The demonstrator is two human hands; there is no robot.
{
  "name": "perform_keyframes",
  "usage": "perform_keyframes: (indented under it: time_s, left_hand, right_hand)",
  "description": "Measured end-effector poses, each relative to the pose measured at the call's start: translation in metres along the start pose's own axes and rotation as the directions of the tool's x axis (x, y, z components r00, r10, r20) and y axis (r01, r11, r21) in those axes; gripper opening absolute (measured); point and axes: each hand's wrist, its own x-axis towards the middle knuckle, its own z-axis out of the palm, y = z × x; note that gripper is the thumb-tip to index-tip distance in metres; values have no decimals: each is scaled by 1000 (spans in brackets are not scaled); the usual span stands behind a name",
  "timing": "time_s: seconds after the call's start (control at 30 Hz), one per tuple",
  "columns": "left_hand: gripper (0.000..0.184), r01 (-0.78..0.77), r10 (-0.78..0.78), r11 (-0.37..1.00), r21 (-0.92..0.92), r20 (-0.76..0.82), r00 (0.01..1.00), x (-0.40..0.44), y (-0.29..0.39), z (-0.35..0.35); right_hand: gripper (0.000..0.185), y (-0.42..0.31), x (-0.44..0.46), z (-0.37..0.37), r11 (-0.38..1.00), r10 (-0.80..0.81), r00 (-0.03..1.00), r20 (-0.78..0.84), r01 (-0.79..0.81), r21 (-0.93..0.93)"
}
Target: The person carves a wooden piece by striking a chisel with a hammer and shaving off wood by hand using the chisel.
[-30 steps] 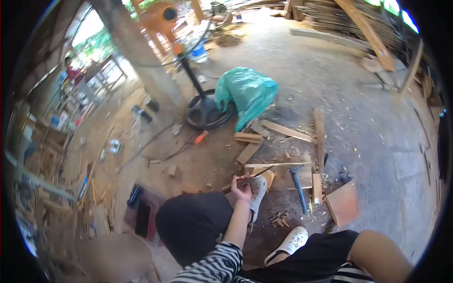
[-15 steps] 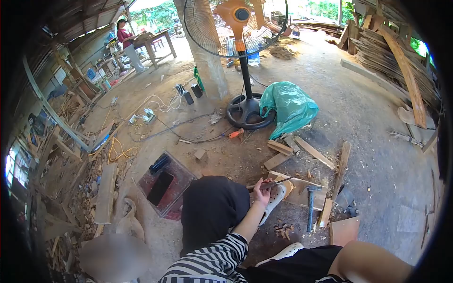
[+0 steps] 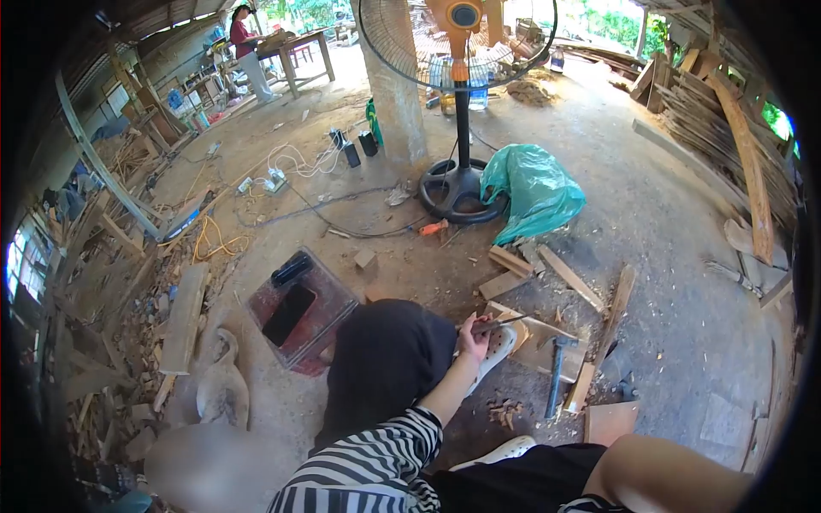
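Observation:
My left hand [image 3: 475,337] is closed around a thin dark tool [image 3: 506,321], whose slim end points right above a white clog [image 3: 496,349]. A wooden board [image 3: 547,344] lies just beyond that clog, and a blue-handled hammer [image 3: 556,376] rests across the board's right part. Small wood chips [image 3: 506,414] are scattered on the ground below. My right hand is out of view; only a bit of striped sleeve shows at the bottom right.
A standing fan [image 3: 463,128] has a green plastic bag [image 3: 539,192] beside its base. Left of my knee, a phone [image 3: 289,315] lies on a dark red box [image 3: 329,301]. Wood offcuts [image 3: 571,280] lie ahead. Far left, a person [image 3: 250,56] stands by a table [image 3: 295,43].
The view has turned left and up, bringing in more of the fan, the red box and the distant person. My left hand still holds the tool near the clog.

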Motion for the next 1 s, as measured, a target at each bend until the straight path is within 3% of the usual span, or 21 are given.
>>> perform_keyframes:
  time_s: [0.07,0.13,0.3,0.33,0.4,0.47,0.6,0.63,0.7,0.73,0.83,0.87,0.93,1.0]
  left_hand:
    - [20,-11,13,1000,19,-90,996,7,-4,9]
    - [20,18,-13,988,152,-34,999,10,-7,37]
    - [21,36,-183,904,427,308,934,-9,6,194]
    - [23,-105,-123,866,488,412,903,9,3,219]
    - [22,-324,-168,701,635,589,791,-14,14,287]
    - [21,-496,-281,329,803,585,761,-27,16,337]
    - [29,-703,-445,-98,704,601,664,-50,10,363]
    - [32,-769,-497,-119,628,632,594,-39,6,353]
    - [40,-822,-467,-174,543,689,554,-29,-2,325]
    - [43,-753,-471,-186,632,615,632,-31,-6,311]
    - [45,-899,-481,-183,399,761,436,-18,-16,268]
    - [45,-904,-494,-170,392,760,422,-17,-19,260]
    - [43,-847,-485,-246,471,696,529,-23,-22,261]
    - [42,-860,-469,-260,439,721,510,-32,-33,257]
  right_hand:
    - [37,-5,-5,7,1000,14,1000,13,-14,-10]
    - [37,-12,-8,10,1000,21,999,48,-20,-9]
    - [35,-36,-15,3,1000,18,992,121,-18,-6]
    - [35,-39,-19,5,1000,31,991,129,-31,1]
    - [34,-40,-30,8,997,72,989,130,-72,-8]
    - [33,-37,-37,2,991,118,984,137,-109,-71]
    - [32,-34,-39,-25,939,213,967,142,-163,-302]
    - [32,-35,-36,-29,922,228,962,150,-164,-350]
    - [31,-43,-23,-31,890,240,957,163,-150,-432]
    - [31,-46,-15,-30,879,236,956,174,-134,-458]
    - [30,-48,-5,-24,851,241,957,164,-127,-509]
    - [29,-48,-4,-23,840,246,956,160,-128,-528]
    - [29,-44,2,-22,812,252,956,153,-123,-570]
    - [30,-10,-5,-14,714,309,921,239,-59,-697]
